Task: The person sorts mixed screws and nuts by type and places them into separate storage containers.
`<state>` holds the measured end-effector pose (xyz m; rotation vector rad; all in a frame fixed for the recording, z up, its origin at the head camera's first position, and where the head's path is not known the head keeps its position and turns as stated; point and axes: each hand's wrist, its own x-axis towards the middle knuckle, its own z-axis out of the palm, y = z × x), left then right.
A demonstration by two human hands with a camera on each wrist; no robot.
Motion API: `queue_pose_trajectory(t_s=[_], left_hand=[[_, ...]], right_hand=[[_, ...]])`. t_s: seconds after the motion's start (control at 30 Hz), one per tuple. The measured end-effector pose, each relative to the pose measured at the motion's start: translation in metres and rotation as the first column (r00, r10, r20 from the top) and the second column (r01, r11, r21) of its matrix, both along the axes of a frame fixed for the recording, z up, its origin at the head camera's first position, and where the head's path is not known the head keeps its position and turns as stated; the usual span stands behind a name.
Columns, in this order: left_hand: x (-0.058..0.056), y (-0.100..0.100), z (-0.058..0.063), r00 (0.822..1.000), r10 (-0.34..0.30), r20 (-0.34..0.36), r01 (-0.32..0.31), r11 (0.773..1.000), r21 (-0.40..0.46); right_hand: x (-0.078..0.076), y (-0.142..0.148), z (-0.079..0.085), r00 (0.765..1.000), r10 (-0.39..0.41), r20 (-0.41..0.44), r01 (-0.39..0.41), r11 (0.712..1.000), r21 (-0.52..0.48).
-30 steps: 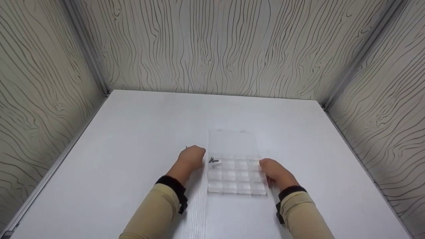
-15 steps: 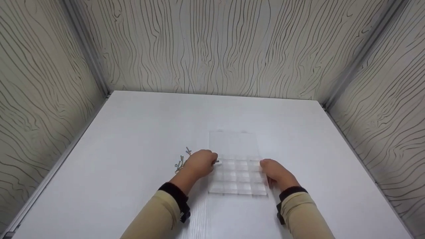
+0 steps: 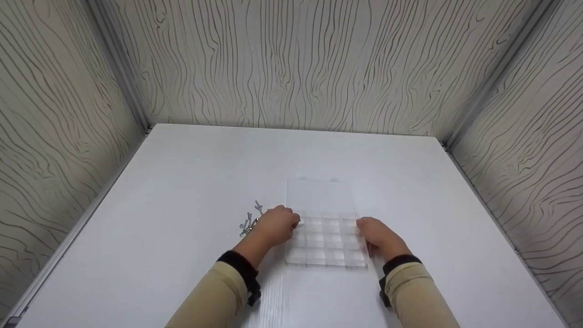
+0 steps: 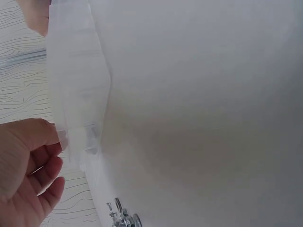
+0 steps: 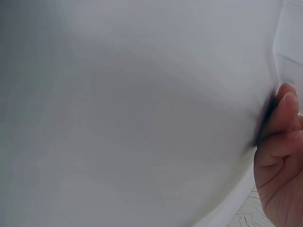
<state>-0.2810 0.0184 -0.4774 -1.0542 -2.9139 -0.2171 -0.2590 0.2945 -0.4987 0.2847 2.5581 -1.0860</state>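
A clear plastic compartment box (image 3: 324, 239) lies on the white table with its lid (image 3: 319, 196) folded back, away from me. My left hand (image 3: 274, 226) reaches over the box's far left corner, thumb and fingers bent at the corner compartment. In the left wrist view, small grey metal pieces (image 4: 91, 150) show through the box wall beside the fingertips; I cannot tell whether the fingers pinch one. On the other side, my right hand (image 3: 381, 236) grips the box's right edge, thumb on top. Left of the box lies a small pile of metal screws (image 3: 249, 225), partly behind my left hand.
The white table (image 3: 182, 182) extends around the box to wood-patterned panels (image 3: 282, 68) at the back and both sides. Grey metal posts (image 3: 120, 68) stand in the back corners.
My left hand has moved right from beside the box to its far left compartment, uncovering the screw pile and covering the screws in that compartment. My right hand stays at the right edge.
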Motion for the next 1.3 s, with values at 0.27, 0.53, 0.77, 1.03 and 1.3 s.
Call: queue_pose_trajectory(t_s=[0.27, 0.53, 0.77, 1.03, 1.3], left_hand=[[-0.006, -0.013, 0.007, 0.998, 0.050, 0.042, -0.054, 0.993, 0.109], [-0.012, -0.029, 0.010, 0.941, 0.289, 0.173, -0.294, 0.956, 0.001], [-0.013, -0.037, -0.002, 0.914, 0.363, 0.182, -0.350, 0.931, -0.100], [-0.013, -0.040, -0.007, 0.916, 0.371, 0.149, -0.349, 0.924, -0.156], [-0.015, -0.041, -0.009, 0.919, 0.368, 0.141, -0.348, 0.926, -0.149]], right_hand=[[-0.001, -0.001, 0.001, 1.000, 0.001, 0.009, -0.001, 1.000, 0.022], [0.000, 0.000, 0.002, 1.000, 0.005, 0.002, -0.005, 1.000, 0.016], [-0.001, 0.001, 0.001, 0.999, 0.042, -0.020, -0.041, 0.998, 0.038], [0.000, 0.002, -0.002, 1.000, 0.010, -0.020, -0.010, 1.000, 0.019], [-0.001, 0.001, -0.001, 1.000, 0.001, -0.023, -0.001, 1.000, 0.004]])
